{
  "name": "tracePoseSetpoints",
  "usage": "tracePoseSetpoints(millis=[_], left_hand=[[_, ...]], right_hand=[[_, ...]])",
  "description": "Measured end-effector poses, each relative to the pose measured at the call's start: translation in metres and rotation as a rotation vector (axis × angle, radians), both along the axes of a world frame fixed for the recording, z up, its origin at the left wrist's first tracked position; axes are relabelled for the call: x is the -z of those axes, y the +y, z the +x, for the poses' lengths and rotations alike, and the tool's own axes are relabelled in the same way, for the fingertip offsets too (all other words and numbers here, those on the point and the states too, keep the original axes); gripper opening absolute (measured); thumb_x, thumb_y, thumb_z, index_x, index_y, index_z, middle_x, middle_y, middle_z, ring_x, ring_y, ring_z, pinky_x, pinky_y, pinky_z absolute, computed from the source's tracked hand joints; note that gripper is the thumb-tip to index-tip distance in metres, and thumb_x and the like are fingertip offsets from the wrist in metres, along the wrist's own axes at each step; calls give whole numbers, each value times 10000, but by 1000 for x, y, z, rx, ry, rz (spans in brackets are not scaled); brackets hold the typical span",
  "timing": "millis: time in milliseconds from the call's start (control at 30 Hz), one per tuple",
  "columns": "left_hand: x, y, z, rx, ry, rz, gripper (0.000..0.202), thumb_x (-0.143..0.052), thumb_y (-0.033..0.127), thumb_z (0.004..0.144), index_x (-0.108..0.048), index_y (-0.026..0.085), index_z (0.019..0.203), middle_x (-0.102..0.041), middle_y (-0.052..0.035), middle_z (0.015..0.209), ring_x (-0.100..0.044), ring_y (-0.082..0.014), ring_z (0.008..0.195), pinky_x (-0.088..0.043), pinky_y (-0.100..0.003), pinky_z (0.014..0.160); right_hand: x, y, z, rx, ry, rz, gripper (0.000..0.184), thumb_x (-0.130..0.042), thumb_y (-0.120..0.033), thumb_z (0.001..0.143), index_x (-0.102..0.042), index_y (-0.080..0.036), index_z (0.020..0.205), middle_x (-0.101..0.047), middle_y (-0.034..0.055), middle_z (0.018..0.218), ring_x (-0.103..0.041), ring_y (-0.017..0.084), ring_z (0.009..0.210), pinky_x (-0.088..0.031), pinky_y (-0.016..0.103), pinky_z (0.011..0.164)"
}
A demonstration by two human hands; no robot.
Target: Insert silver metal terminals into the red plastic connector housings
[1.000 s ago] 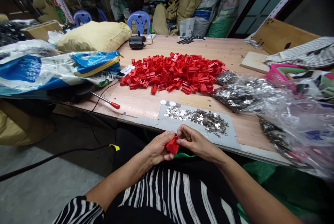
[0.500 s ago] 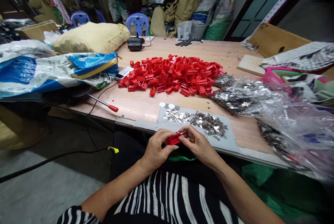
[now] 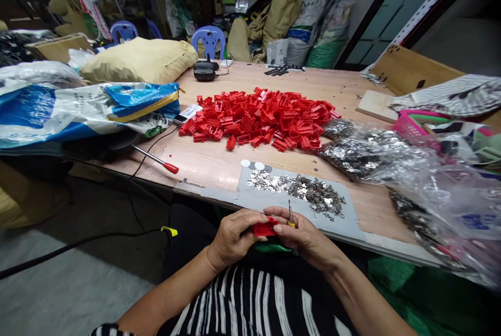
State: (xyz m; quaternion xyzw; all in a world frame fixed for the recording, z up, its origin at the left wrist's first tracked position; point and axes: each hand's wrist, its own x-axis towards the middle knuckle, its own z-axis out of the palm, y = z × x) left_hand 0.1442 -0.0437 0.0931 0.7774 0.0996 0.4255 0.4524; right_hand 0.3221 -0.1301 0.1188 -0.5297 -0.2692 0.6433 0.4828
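My left hand (image 3: 235, 236) is closed around one end of a small red plastic housing (image 3: 264, 227), held over my lap just off the table edge. My right hand (image 3: 303, 234) is at the other end, its thumb and a finger touching the housing. A small screwdriver-like tool (image 3: 290, 216) with a yellow handle and a thin metal shaft pointing up is gripped in the same hand. Beyond both hands, a loose heap of small shiny metal pieces (image 3: 317, 195) lies on a grey mat (image 3: 245, 198). Whether the housing contains any metal piece cannot be made out.
A big pile of red housings (image 3: 262, 117) covers the table's middle. Clear bags of metal parts (image 3: 368, 148) bulge at the right. A red-tipped lever (image 3: 168, 167) juts out at the left, near a blue-white sack (image 3: 78, 109). A black cable (image 3: 97, 237) crosses at lower left.
The tool's metal shaft now stands up from my right hand; before, only its yellow part showed. Both hands and the housing sit slightly lower and further right in view, as the camera tilted.
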Motion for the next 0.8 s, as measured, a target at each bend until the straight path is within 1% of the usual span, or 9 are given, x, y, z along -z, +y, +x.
tracePoseSetpoints(millis=[67, 133, 200, 233, 300, 367, 467, 600, 800], left_hand=[[4, 2, -1, -8, -27, -11, 368, -685, 141, 785, -638, 225, 1140, -706, -70, 1055, -655, -193, 986, -522, -323, 897], [7, 3, 0, -54, -5, -144, 329, -698, 163, 775, -665, 222, 1097, -707, -67, 1045, -659, -198, 974, -523, -319, 889], [8, 4, 1, -94, 16, -396, 293, -704, 198, 772, -676, 213, 1063, -707, -60, 1036, -663, -197, 960, -524, -311, 882], [8, 5, 1, -104, 10, -537, 294, -704, 216, 772, -671, 207, 1064, -707, -57, 1032, -665, -196, 954, -524, -310, 880], [7, 8, 1, -112, -38, -771, 324, -695, 241, 779, -648, 196, 1096, -710, -55, 1026, -668, -194, 948, -525, -315, 883], [6, 10, 0, -110, -77, -884, 369, -692, 251, 780, -626, 187, 1137, -710, -56, 1034, -664, -191, 959, -516, -319, 902], [5, 11, 1, -96, -74, -911, 413, -684, 259, 787, -608, 185, 1186, -701, -60, 1061, -650, -181, 982, -497, -311, 933], [4, 9, 4, -83, -50, -926, 460, -662, 281, 807, -572, 193, 1249, -691, -58, 1051, -642, -172, 951, -500, -320, 926], [3, 9, 6, -136, -17, -873, 469, -662, 300, 804, -573, 206, 1255, -648, -69, 1124, -625, -187, 994, -488, -342, 951]], right_hand=[[-1, 4, 0, -20, -17, 12, 497, -782, -388, 676, -602, -194, 1096, -599, -16, 758, -336, 32, 471, -217, 183, 433], [-4, 9, 5, -63, -154, 54, 504, -742, -414, 716, -585, -205, 1148, -643, 16, 843, -411, 55, 502, -298, 194, 454], [-9, 15, 17, -49, -432, 122, 479, -687, -427, 760, -581, -213, 1174, -666, 60, 994, -508, 99, 584, -400, 237, 528], [-11, 18, 26, 7, -619, 158, 432, -654, -424, 782, -594, -214, 1155, -664, 73, 1057, -542, 121, 624, -433, 262, 570], [-13, 21, 45, 144, -1027, 194, 303, -592, -384, 818, -637, -213, 1064, -678, 73, 1051, -590, 161, 685, -458, 299, 638], [-12, 22, 61, 177, -1303, 202, 212, -549, -331, 838, -660, -215, 977, -695, 63, 987, -626, 198, 769, -466, 319, 695], [-7, 22, 72, 89, -1521, 169, 173, -512, -274, 860, -665, -220, 921, -695, 51, 971, -640, 219, 859, -468, 326, 738], [-2, 29, 67, -1, -1721, 101, 172, -502, -262, 894, -664, -216, 928, -678, 46, 980, -639, 220, 879, -461, 314, 718], [-4, 43, 59, -85, -1817, 98, 155, -520, -257, 904, -663, -210, 941, -661, 47, 953, -631, 200, 857, -444, 287, 704]])
